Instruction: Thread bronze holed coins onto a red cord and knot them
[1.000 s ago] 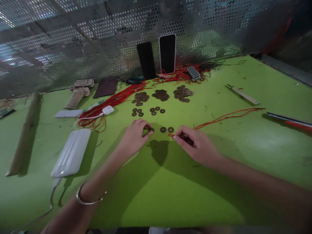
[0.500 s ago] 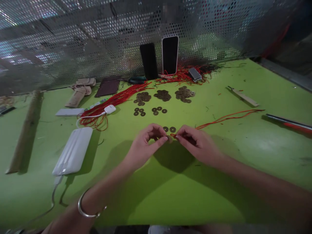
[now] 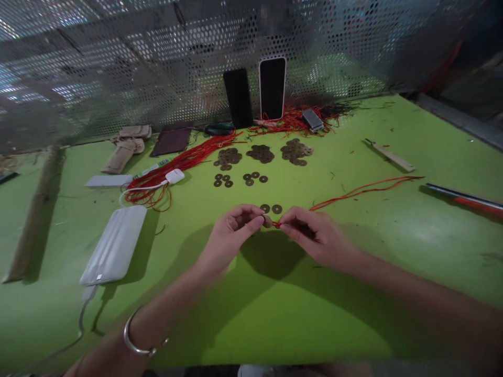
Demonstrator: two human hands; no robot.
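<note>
your left hand (image 3: 234, 233) pinched a holed coin (image 3: 268, 222) between its fingertips; your right hand (image 3: 319, 234) pinched a red cord (image 3: 276, 224), its tip beside that coin; two loose coins (image 3: 274, 209) lay just beyond your fingers.

"What colour is the worktop (image 3: 440, 241)?"
"Bright green, like a lime, with some darker patches."
"And the loose string (image 3: 326, 202)?"
"Red. The big bundle of strings (image 3: 188, 157) is red too."
"What about the coins (image 3: 261, 153)?"
"Brown, and a bit dull."
"Is anything white?"
"Yes, the power bank (image 3: 113, 243) is white. One phone (image 3: 272, 86) is black with a white edge."
"And the wall (image 3: 157, 84)?"
"Grey, with little round holes dotted all over. The bracelet (image 3: 126, 335) is shiny silver."
</note>
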